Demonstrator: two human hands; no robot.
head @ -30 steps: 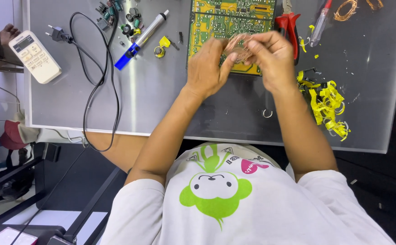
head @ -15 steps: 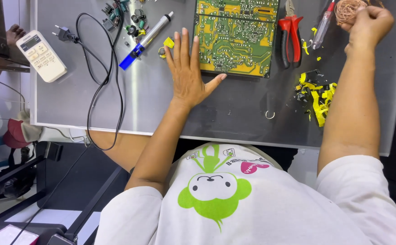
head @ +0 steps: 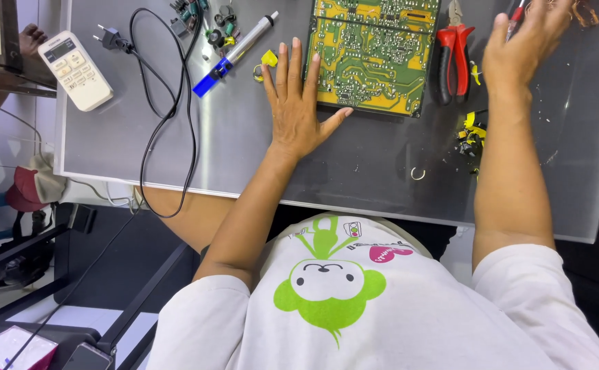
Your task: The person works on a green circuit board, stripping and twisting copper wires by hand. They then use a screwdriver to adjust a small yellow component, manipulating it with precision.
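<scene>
Our left hand (head: 298, 109) lies flat on the grey metal table (head: 244, 151), fingers spread, with the index and middle fingertips resting on the near-left edge of the green and yellow printed circuit board (head: 371, 51), which sits solder side up near the far edge of the table. Our right hand (head: 519, 48) reaches to the far right, its fingers curled loosely around a thin red-tipped tool (head: 517, 14) beside a coil of copper wire (head: 584, 10); we cannot tell whether the grip is fully closed.

To do this well, we judge that the left palm should press evenly so the board does not slide, with the fingertips on the board's margin and away from the pointed solder joints. The right hand needs a firm pinch low on the tool before lifting, so that it clears the red-handled pliers (head: 453, 58) just beside the board. The yellow insulation scraps (head: 471, 130) by our right forearm could snag; we would lift over them rather than drag through.
</scene>
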